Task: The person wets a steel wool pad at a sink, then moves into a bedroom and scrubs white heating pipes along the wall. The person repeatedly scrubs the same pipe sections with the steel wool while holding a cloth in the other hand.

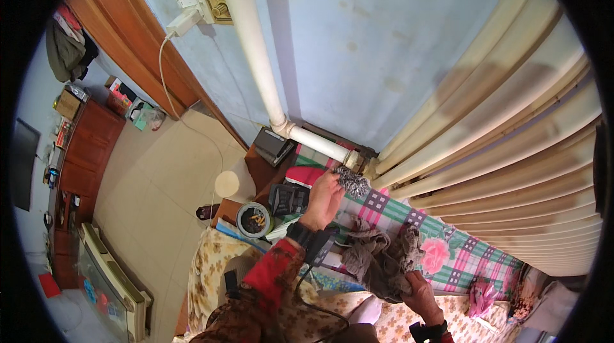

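My left hand (324, 199) holds a silvery metal scouring pad (353, 182) close to the brass valve (355, 160), where the white pipe (316, 142) joins the cream radiator (455, 151). Whether the pad touches the valve, I cannot tell. Lower right, my right hand (422, 295) grips the edge of a crumpled grey-brown cloth (374, 252). Most of the cloth lies over the checked, flowered tablecloth (434, 254) below the radiator. Brownish stains mark the radiator columns and the light blue wall (364, 55).
Beside my left forearm stand a round ashtray with cigarette butts (254, 220), a cream cylindrical container (235, 184) and a black divided tray (289, 200). A white cable (192, 127) hangs from the wall plug. A pink plastic bag (481, 297) lies at right.
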`<state>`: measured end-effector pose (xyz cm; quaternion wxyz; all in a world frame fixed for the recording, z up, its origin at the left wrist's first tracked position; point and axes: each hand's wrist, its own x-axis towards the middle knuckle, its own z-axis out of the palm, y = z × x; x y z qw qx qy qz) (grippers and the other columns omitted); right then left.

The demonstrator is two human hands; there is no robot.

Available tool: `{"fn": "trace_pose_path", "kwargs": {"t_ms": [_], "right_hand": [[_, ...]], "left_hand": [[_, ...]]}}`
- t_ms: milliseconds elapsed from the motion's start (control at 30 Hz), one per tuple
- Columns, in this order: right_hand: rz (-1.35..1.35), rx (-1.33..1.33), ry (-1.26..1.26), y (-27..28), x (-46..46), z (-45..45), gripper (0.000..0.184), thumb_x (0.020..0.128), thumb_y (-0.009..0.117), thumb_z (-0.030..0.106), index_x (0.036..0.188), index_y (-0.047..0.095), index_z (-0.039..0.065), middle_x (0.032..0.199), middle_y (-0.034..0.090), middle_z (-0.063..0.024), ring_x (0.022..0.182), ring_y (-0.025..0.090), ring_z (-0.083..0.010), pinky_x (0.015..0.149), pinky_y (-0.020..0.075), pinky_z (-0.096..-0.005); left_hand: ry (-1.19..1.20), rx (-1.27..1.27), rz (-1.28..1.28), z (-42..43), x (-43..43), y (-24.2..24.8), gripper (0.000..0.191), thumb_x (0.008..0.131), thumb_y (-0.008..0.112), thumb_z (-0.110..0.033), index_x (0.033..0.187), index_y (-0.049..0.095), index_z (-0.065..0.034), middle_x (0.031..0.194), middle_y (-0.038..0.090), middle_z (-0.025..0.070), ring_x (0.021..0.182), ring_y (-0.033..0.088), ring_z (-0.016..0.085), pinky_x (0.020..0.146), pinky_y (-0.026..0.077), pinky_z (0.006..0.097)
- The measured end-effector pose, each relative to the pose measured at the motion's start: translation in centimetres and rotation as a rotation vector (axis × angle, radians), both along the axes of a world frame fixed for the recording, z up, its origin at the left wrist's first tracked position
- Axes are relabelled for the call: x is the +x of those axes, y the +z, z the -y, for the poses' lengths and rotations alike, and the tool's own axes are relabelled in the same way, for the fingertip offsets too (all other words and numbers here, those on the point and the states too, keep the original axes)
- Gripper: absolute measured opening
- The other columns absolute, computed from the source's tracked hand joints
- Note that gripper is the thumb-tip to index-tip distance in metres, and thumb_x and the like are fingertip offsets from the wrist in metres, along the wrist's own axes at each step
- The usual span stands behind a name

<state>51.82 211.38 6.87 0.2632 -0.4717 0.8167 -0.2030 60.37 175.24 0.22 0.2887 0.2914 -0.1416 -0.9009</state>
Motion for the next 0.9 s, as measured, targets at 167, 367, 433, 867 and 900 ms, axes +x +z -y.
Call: {"fn": "trace_pose_path", "kwargs": {"t_ms": [167,367,433,867,900], "right_hand": [[0.020,-0.030,-0.022,-0.1,0.2,-0.1,0.041,0.065,0.071,0.001,0.104,0.058,0.003,0.098,0.058,-0.0173,0.091,0.060,-0.0424,0.075,0.0509,-0.0461],[-0.003,-0.024,-0.006,-0.3,0.2,-0.2,0.041,0.066,0.071,0.001,0.105,0.058,0.003,0.100,0.058,-0.0170,0.092,0.060,-0.0418,0.076,0.0513,-0.0459],[-0.004,-0.027,0.003,-0.3,0.1,-0.2,0.041,0.066,0.070,0.001,0.105,0.059,0.004,0.100,0.059,-0.0168,0.092,0.060,-0.0416,0.075,0.0514,-0.0458],[-0.020,-0.048,-0.005,-0.2,0.3,0.0,0.040,0.068,0.070,0.002,0.106,0.060,0.005,0.099,0.059,-0.0162,0.092,0.060,-0.0409,0.076,0.0515,-0.0461],[-0.009,-0.051,-0.008,-0.3,0.3,0.0,0.040,0.068,0.069,0.002,0.106,0.059,0.005,0.099,0.059,-0.0162,0.092,0.060,-0.0409,0.076,0.0515,-0.0461]], "left_hand": [[-0.071,-0.088,0.002,0.8,-0.5,0.7,0.019,0.096,0.052,-0.011,0.113,0.057,-0.0041,0.108,0.063,0.0068,0.103,0.059,0.019,0.094,0.046,0.0326],[-0.021,-0.136,0.004,-0.9,1.0,0.6,0.032,0.097,0.049,-0.010,0.127,0.054,-0.0041,0.110,0.063,0.0048,0.106,0.058,0.015,0.096,0.045,0.0318],[-0.047,-0.139,0.082,-0.1,0.5,0.7,0.035,0.096,0.049,-0.010,0.131,0.052,-0.0043,0.111,0.063,0.0042,0.107,0.059,0.015,0.096,0.045,0.0316],[-0.048,-0.166,0.049,-0.3,0.3,3.1,0.020,0.096,0.052,-0.011,0.114,0.056,-0.0055,0.106,0.063,0.0031,0.097,0.059,0.013,0.085,0.046,0.0286],[-0.072,-0.228,0.083,0.0,0.2,3.1,0.019,0.096,0.052,-0.011,0.114,0.056,-0.0056,0.106,0.063,0.0032,0.097,0.059,0.013,0.085,0.046,0.0286]]}}
